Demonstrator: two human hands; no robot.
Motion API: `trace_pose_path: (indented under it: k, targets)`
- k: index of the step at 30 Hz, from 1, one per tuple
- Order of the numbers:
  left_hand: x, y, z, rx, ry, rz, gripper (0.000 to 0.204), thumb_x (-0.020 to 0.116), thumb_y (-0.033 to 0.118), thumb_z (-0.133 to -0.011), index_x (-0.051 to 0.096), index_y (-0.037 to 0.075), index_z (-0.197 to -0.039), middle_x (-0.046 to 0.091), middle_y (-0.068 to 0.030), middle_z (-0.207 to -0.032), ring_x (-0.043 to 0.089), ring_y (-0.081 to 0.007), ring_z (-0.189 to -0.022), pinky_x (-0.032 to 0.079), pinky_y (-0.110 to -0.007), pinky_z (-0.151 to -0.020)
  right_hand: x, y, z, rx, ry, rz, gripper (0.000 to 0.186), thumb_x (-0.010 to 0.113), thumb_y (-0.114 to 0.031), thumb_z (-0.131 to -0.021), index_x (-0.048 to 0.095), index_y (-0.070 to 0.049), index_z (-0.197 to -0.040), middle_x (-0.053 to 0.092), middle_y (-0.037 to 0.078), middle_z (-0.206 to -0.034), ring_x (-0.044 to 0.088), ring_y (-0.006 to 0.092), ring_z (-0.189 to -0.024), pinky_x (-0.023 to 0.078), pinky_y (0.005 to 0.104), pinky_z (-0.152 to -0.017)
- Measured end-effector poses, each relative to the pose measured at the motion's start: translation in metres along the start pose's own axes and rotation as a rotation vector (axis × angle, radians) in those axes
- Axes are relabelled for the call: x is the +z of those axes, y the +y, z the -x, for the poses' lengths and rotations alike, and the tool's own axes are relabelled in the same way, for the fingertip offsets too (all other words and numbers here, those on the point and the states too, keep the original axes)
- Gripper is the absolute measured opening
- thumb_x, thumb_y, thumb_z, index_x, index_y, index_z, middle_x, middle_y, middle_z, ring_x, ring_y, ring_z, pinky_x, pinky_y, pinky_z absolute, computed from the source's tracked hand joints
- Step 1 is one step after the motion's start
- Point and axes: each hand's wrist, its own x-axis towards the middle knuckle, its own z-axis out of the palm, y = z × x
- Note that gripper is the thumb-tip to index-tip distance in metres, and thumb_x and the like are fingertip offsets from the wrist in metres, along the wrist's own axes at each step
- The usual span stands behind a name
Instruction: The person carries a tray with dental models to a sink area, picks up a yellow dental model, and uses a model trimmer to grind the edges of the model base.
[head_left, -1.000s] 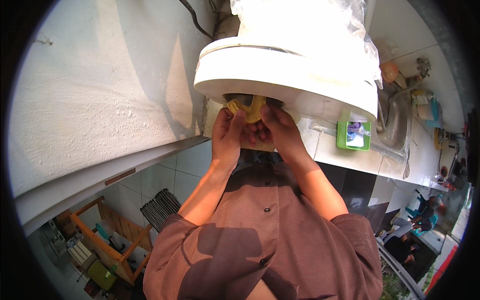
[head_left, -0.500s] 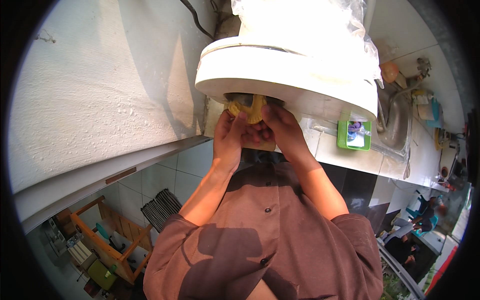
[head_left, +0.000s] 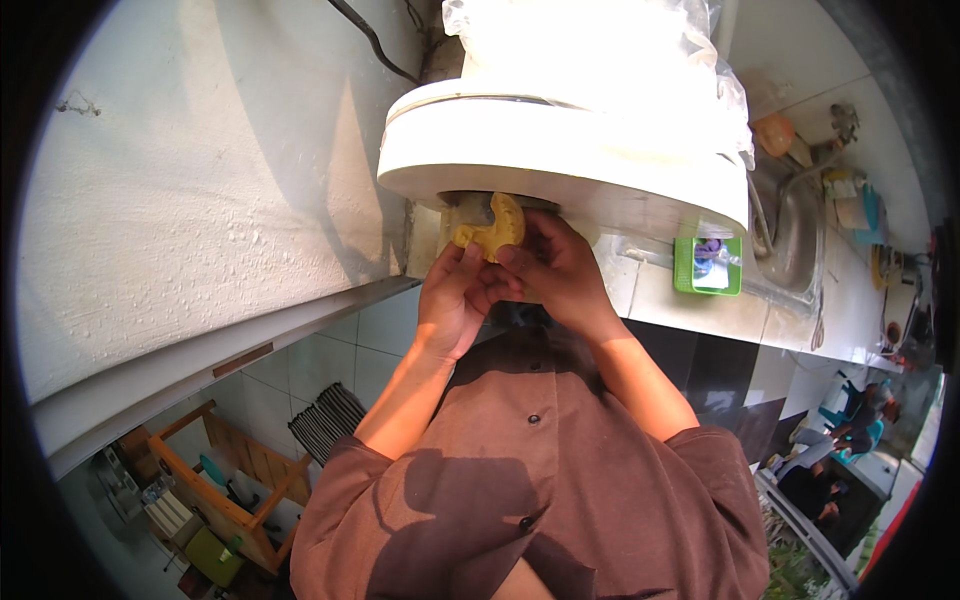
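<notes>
Between my two hands is a yellow, horseshoe-shaped dental cast point(head_left: 509, 222), with a bumpy row like teeth along its curve. My left hand point(head_left: 447, 305) pinches the cast's left end between thumb and fingertips. The right side is gripped by my right hand point(head_left: 572, 283), thumb in front and fingers partly hidden behind. Both hands are just below the rounded white housing of a machine point(head_left: 560, 135). Behind the cast, under the housing's lower edge, shows a dark opening point(head_left: 462, 203). Whether the cast touches anything inside cannot be made out.
Right of the machine, a green basket point(head_left: 683, 265) stands on the tiled counter point(head_left: 700, 312) beside a metal sink point(head_left: 800, 235). A white wall point(head_left: 180, 230) rises on the left. Lower left is a wooden frame point(head_left: 225, 500). People point(head_left: 815, 490) sit far off at lower right.
The cast has turned in my hands: its curve now stands more upright and opens to the left. My hands have shifted a little lower relative to the opening, both still gripping it.
</notes>
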Motion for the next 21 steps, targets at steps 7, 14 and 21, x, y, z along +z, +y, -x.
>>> trace_pose_path:
  k: [7,14,21]
  targets:
    - [-0.002,-0.001,0.0,-0.003,-0.009,-0.014,0.032,0.045,0.025,-0.105,0.049,-0.004,-0.119,0.064,-0.0174,-0.104,0.068,-0.0258,-0.085,0.059,-0.038,-0.076,0.001,0.006,-0.001,-0.105,0.028,-0.006,0.043,0.075,-0.014,-0.086,0.057,0.006,-0.119,0.065,0.004,-0.081,0.057,0.0057,-0.065,0.047,0.0219,-0.058]
    - [0.0,0.0,0.002,0.002,0.016,-0.006,0.035,0.048,0.024,-0.104,0.047,-0.004,-0.124,0.064,-0.0163,-0.105,0.068,-0.0249,-0.084,0.059,-0.037,-0.076,0.002,0.004,0.001,-0.094,0.009,-0.032,0.042,0.074,-0.013,-0.087,0.056,0.006,-0.119,0.068,0.006,-0.085,0.06,0.0066,-0.068,0.049,0.0225,-0.061]
    - [0.007,0.015,0.009,0.297,0.151,-0.599,0.032,0.061,0.019,-0.098,0.055,-0.003,-0.12,0.065,-0.0086,-0.097,0.062,-0.012,-0.076,0.053,-0.025,-0.068,0.008,0.007,0.0,-0.057,-0.013,-0.279,0.038,0.072,-0.019,-0.09,0.058,0.003,-0.118,0.066,0.006,-0.103,0.061,0.0077,-0.086,0.049,0.0245,-0.074]
